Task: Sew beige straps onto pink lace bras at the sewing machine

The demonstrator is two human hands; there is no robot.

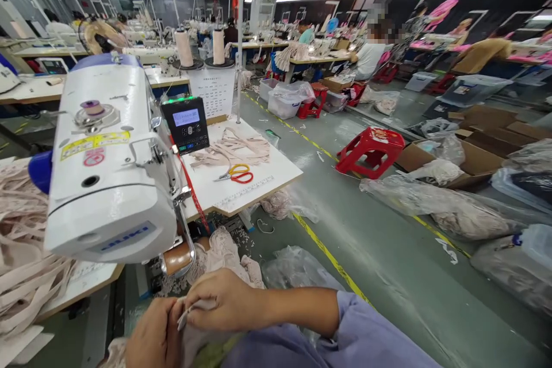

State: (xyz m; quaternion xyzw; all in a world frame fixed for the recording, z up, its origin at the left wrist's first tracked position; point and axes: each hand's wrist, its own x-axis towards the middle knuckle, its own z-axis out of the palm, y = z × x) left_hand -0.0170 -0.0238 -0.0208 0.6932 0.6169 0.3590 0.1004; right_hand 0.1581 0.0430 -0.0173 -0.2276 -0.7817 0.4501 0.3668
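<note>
Close together at the bottom of the head view, my left hand [153, 333] and my right hand [228, 302] are both closed on a pale beige fabric piece [199, 306]. Its edge is pinched between the thumbs and fingers, and part of it hangs down toward my lap. Just beyond them is a white sewing machine [112, 184] with a brown rounded bed [179, 259]. More beige lace fabric [222, 250] hangs by the machine bed, behind my right hand. What the left fingertips do under the fabric is hidden.
Scissors [241, 174] and beige strips [241, 148] lie on the white table [284, 171], beside a control panel [185, 125]. Beige straps [21, 236] pile up at left. A red stool [371, 152], plastic bags [457, 207] and cardboard boxes [457, 169] occupy the floor at right.
</note>
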